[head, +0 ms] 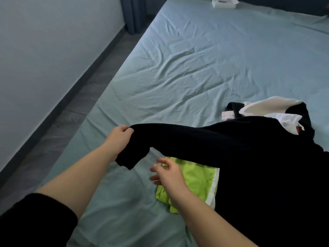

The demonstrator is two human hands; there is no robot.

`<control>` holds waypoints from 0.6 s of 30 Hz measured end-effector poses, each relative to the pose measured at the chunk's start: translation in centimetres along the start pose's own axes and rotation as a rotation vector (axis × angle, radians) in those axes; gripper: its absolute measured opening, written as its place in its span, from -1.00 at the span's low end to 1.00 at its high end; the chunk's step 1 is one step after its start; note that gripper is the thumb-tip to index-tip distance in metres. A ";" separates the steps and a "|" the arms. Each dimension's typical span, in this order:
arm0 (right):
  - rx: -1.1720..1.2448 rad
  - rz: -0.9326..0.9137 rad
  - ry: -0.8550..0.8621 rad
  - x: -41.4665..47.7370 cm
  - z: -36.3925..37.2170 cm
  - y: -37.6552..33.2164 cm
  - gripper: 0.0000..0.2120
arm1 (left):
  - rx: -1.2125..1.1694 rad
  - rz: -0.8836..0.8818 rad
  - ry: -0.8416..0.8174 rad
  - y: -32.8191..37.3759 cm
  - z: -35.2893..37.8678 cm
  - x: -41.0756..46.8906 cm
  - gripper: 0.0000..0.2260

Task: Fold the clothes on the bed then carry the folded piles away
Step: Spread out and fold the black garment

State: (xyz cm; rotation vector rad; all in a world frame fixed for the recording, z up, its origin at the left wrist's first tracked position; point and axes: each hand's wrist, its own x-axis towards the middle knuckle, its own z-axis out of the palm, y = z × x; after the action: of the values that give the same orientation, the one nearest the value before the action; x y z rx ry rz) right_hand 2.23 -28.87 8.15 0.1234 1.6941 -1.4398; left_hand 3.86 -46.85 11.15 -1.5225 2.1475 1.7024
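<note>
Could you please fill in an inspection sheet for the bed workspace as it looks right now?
Surface: wrinkled pale blue bed sheet.
Job's things: black long-sleeved garment lifted by one sleeve; lime green folded garment beneath it; black-and-white clothes pile behind.
Clutter: white tissue box at far edge.
Hands: left hand grips the sleeve; right hand open, empty.
Cables: nothing seen.
Surroundings: white wall, grey floor, blue curtain.

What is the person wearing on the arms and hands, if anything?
Both hands are bare: the left hand and the right hand show no gloves, rings or watch. A black sleeve is pushed up the left arm; the right forearm is uncovered as far as the frame shows.
</note>
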 end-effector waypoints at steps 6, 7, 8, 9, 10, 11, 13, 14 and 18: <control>-0.590 -0.550 0.078 -1.2 1.1 0.2 -0.41 | 0.151 0.048 -0.080 0.9 -2.2 0.1 -0.87; -0.710 -0.577 0.017 -1.0 1.7 0.0 -0.27 | 0.156 0.043 -0.071 1.3 -2.6 0.1 -0.87; -0.824 -0.585 -0.026 -0.8 2.5 -0.1 -0.14 | 0.150 0.032 -0.066 1.7 -3.1 0.1 -0.87; -0.915 -0.587 -0.048 -0.6 3.4 -0.4 -0.04 | 0.128 0.012 -0.073 2.2 -3.5 0.0 -0.87; -0.966 -0.591 -0.052 -0.3 4.5 -0.6 0.03 | 0.089 -0.015 -0.090 2.6 -3.8 -0.1 -0.87; -0.962 -0.591 -0.043 0.0 5.5 -0.9 0.07 | 0.034 -0.048 -0.112 2.9 -4.0 -0.2 -0.86; -0.754 -0.562 -0.008 0.6 7.3 -1.6 0.04 | -0.090 -0.113 -0.140 3.3 -4.4 -0.4 -0.82; -0.625 -0.540 0.023 1.0 8.0 -2.0 -0.02 | -0.149 -0.141 -0.144 3.4 -4.6 -0.5 -0.82; -0.331 -0.470 0.149 1.9 8.1 -2.9 -0.39 | -0.351 -0.181 -0.195 2.6 -4.6 -1.5 -0.84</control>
State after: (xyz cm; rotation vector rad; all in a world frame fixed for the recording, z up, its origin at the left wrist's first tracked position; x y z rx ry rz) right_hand 3.84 -37.43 9.62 -0.3815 2.1591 -1.4783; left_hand 5.29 -49.50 15.77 -1.4865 1.6309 2.1400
